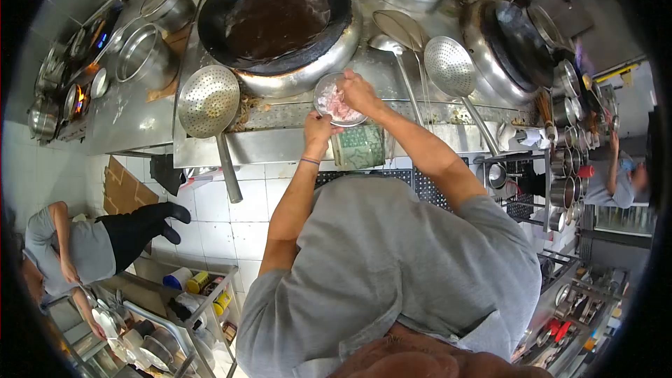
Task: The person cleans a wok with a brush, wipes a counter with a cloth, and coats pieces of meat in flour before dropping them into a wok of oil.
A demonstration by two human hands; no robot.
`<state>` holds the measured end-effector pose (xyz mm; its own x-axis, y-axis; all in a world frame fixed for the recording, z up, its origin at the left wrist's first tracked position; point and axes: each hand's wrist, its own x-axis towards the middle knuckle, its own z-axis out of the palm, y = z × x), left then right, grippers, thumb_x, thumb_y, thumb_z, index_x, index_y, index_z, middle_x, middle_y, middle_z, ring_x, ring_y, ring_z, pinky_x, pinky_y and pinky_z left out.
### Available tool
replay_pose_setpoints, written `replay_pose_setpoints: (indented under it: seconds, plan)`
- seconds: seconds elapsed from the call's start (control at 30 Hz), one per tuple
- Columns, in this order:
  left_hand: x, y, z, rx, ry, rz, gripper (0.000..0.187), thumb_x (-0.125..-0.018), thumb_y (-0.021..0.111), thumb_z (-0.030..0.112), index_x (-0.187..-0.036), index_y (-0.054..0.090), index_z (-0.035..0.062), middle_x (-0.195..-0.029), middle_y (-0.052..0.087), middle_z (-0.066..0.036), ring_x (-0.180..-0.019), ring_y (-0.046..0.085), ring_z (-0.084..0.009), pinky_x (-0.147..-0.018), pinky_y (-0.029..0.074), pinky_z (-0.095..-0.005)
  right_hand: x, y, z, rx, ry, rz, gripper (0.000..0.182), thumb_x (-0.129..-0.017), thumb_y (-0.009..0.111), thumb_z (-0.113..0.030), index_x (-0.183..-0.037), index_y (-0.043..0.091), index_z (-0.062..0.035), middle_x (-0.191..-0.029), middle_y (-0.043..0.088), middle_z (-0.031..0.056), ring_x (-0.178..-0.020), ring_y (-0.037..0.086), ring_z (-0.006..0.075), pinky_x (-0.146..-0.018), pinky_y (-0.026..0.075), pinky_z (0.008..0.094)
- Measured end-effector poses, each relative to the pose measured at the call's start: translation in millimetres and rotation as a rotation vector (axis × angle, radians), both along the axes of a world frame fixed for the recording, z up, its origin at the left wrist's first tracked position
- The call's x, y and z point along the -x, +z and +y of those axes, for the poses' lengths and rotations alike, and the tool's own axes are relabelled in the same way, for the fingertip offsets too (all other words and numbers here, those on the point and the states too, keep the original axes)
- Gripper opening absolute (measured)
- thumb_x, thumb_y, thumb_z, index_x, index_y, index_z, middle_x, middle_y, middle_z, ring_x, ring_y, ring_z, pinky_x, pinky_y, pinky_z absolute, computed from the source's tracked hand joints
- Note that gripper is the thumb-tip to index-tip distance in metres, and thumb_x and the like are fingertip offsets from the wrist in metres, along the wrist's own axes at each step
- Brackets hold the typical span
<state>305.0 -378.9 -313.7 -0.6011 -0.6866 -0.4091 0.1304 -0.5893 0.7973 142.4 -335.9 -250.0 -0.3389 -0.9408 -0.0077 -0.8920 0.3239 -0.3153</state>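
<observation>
A small metal bowl with pale pink, raw-looking pieces sits at the front edge of the steel counter. My left hand grips the near left side of its rim. Over the bowl's right side is my right hand, fingers curled down at the pieces; whether it pinches any is hidden. Just behind the bowl stands a large black wok holding dark liquid. A green patterned cloth or package hangs or lies below the bowl at the counter's edge.
Perforated ladles lie left and right of the bowl, handles over the edge. Another wok is at the right, pots at the left. Flames burn far left. One person is at lower left, another at far right.
</observation>
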Motion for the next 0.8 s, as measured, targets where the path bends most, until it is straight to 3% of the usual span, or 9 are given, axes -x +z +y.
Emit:
replay_pose_setpoints:
  seconds: [0.1, 0.2, 0.33, 0.43, 0.57, 0.6, 0.63, 0.7, 0.8]
  plan:
    - [1.6, 3.2, -2.9, 0.046, -0.016, -0.043, 0.012, -0.085, 0.051, -0.005, -0.096, 0.055, -0.008, -0.092, 0.063, -0.018, -0.068, 0.07, -0.0301, -0.052, 0.063, -0.0353, -6.8, -19.4, 2.5, 0.029, 0.167, 0.16, 0.036, -0.07, 0.073, -0.012, -0.105, 0.071, -0.0082, -0.103, 0.063, 0.0198, -0.102, 0.058, 0.0383, -0.094, 0.049, 0.0442]
    - [0.9, -10.8, -7.3, -0.031, 0.0, 0.023, 0.015, -0.085, 0.052, -0.005, -0.099, 0.055, -0.0078, -0.095, 0.062, -0.018, -0.069, 0.07, -0.0304, -0.053, 0.063, -0.0359, 11.1, -9.6, -2.6, 0.096, 0.262, -0.136, 0.05, -0.067, 0.079, -0.016, -0.116, 0.068, -0.0101, -0.108, 0.061, 0.0201, -0.102, 0.056, 0.0379, -0.096, 0.047, 0.0433]
    - [-2.0, -21.5, -8.2, -0.025, -0.028, 0.06, 0.017, -0.086, 0.052, -0.005, -0.102, 0.054, -0.0074, -0.095, 0.062, -0.017, -0.071, 0.07, -0.03, -0.054, 0.063, -0.0364, -4.0, 27.7, -0.2, -0.167, -0.029, -0.176, 0.069, -0.066, 0.082, -0.021, -0.131, 0.059, -0.0166, -0.122, 0.053, 0.0239, -0.111, 0.055, 0.0413, -0.096, 0.047, 0.0435]
    - [-2.3, -16.2, -5.4, -0.013, -0.051, 0.07, 0.017, -0.086, 0.053, -0.004, -0.104, 0.054, -0.0069, -0.095, 0.062, -0.017, -0.07, 0.069, -0.0294, -0.055, 0.064, -0.0367, -21.0, -34.8, -1.5, -0.038, 0.047, 0.06, 0.061, -0.073, 0.077, -0.023, -0.131, 0.059, -0.015, -0.124, 0.051, 0.0247, -0.114, 0.053, 0.0443, -0.097, 0.048, 0.0479]
    - [-7.4, -30.4, -19.0, -0.013, -0.138, -0.006, 0.019, -0.089, 0.061, 0.005, -0.103, 0.056, -0.0064, -0.095, 0.064, -0.019, -0.066, 0.068, -0.028, -0.053, 0.062, -0.036, -18.1, -20.9, -4.0, -0.019, -0.005, -0.222, 0.044, -0.075, 0.074, -0.019, -0.117, 0.066, -0.0104, -0.123, 0.059, 0.0197, -0.122, 0.053, 0.0392, -0.105, 0.043, 0.0436]
    - [-11.0, -35.9, -26.0, -0.018, -0.194, 0.0, 0.021, -0.09, 0.063, 0.009, -0.103, 0.057, -0.0063, -0.094, 0.064, -0.019, -0.065, 0.068, -0.0277, -0.052, 0.061, -0.0354, -15.3, -23.5, -4.4, 0.163, -0.059, -0.175, 0.041, -0.072, 0.076, -0.016, -0.112, 0.067, -0.01, -0.11, 0.065, 0.0158, -0.121, 0.054, 0.0359, -0.106, 0.043, 0.0416]
    - [-19.0, -40.7, -38.4, 0.384, -0.175, -0.207, 0.026, -0.091, 0.064, 0.015, -0.104, 0.057, -0.0062, -0.096, 0.064, -0.02, -0.07, 0.069, -0.0294, -0.055, 0.061, -0.0377, -5.4, -23.9, -2.2, 0.205, -0.015, -0.201, 0.039, -0.07, 0.077, -0.014, -0.107, 0.067, -0.0092, -0.111, 0.064, 0.0173, -0.118, 0.055, 0.0356, -0.102, 0.045, 0.0423]
    - [-34.0, 27.8, -39.3, 0.717, -0.077, -0.425, 0.036, -0.093, 0.061, 0.028, -0.105, 0.057, -0.0058, -0.1, 0.065, -0.021, -0.081, 0.068, -0.0323, -0.066, 0.059, -0.0419, 9.0, 19.8, 4.6, 0.293, 0.061, -0.252, 0.034, -0.067, 0.08, -0.009, -0.099, 0.067, -0.0075, -0.115, 0.062, 0.0204, -0.112, 0.058, 0.0348, -0.093, 0.048, 0.0436]
    - [-35.0, 136.9, -34.1, 0.394, -0.135, -0.256, 0.054, -0.096, 0.056, 0.048, -0.108, 0.058, -0.0051, -0.106, 0.066, -0.022, -0.097, 0.067, -0.0368, -0.081, 0.056, -0.0481, 7.5, 97.4, 13.7, 0.259, 0.163, -0.333, 0.036, -0.065, 0.08, -0.008, -0.098, 0.066, -0.0061, -0.104, 0.061, 0.0163, -0.107, 0.058, 0.0333, -0.091, 0.048, 0.0403]
